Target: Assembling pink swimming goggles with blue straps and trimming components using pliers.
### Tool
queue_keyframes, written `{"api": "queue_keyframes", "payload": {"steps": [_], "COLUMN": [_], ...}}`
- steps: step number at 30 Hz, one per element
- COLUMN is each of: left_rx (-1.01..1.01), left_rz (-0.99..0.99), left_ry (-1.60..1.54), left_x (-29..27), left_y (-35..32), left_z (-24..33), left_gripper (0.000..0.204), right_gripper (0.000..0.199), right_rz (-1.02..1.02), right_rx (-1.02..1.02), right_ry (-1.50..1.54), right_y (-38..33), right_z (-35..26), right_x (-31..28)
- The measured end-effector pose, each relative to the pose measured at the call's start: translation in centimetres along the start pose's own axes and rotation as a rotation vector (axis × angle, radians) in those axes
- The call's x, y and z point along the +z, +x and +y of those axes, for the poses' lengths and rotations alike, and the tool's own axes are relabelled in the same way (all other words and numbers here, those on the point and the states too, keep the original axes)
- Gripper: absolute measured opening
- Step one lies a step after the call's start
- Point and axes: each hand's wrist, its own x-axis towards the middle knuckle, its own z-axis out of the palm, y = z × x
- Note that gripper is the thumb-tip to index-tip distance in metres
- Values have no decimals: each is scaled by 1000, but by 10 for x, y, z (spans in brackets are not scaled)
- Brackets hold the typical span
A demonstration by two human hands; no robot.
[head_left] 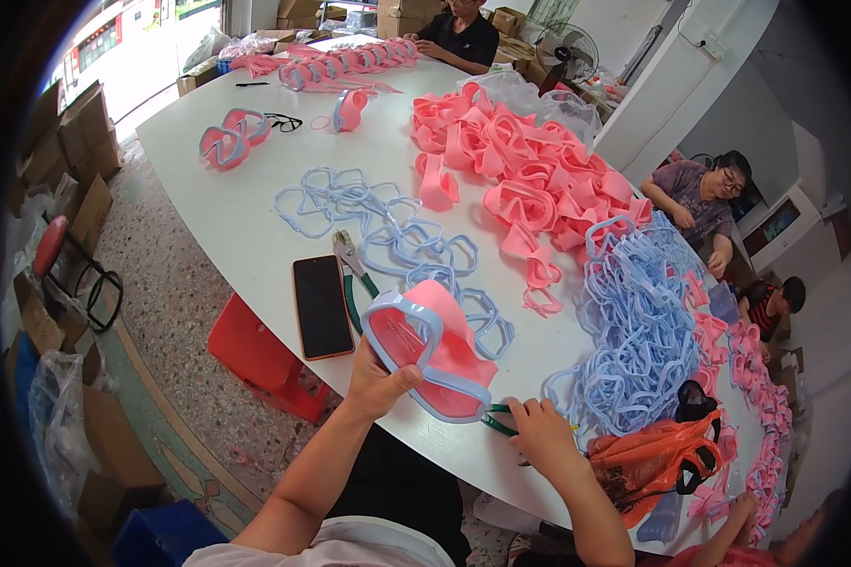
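My left hand [381, 380] grips a diving mask body [449, 326] by its near-left edge, the thumb lying along it. The piece has a soft pink skirt with light blue frame rims around its openings. At its lower right corner, my right hand [542, 437] is closed around a green-handled tool [499, 419]; its working end is hidden by the mask, so I cannot tell its exact kind. Just beyond lie loose blue frames [416, 241], a pair of green-handled pliers [348, 255] and a black phone [321, 307].
Pink skirts [529, 161] and blue frames [633, 321] are heaped to the right, beside an orange plastic bag [652, 458]. Assembled masks [234, 138] and eyeglasses [284, 122] lie farther off. Co-workers [700, 198] sit around the white table [217, 208]. A red stool [260, 354] stands left.
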Motion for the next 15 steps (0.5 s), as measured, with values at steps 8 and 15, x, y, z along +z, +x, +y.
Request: {"api": "queue_keyframes", "payload": {"steps": [8, 15], "left_rx": [96, 132], "left_rz": [-39, -3], "left_ry": [88, 192], "left_x": [-5, -32], "left_y": [3, 7], "left_z": [14, 21], "left_gripper": [90, 90], "right_gripper": [25, 25], "right_rz": [3, 44], "right_rx": [76, 311], "right_ry": [-139, 171], "right_y": [20, 8], "right_z": [-14, 11], "right_x": [8, -39]}}
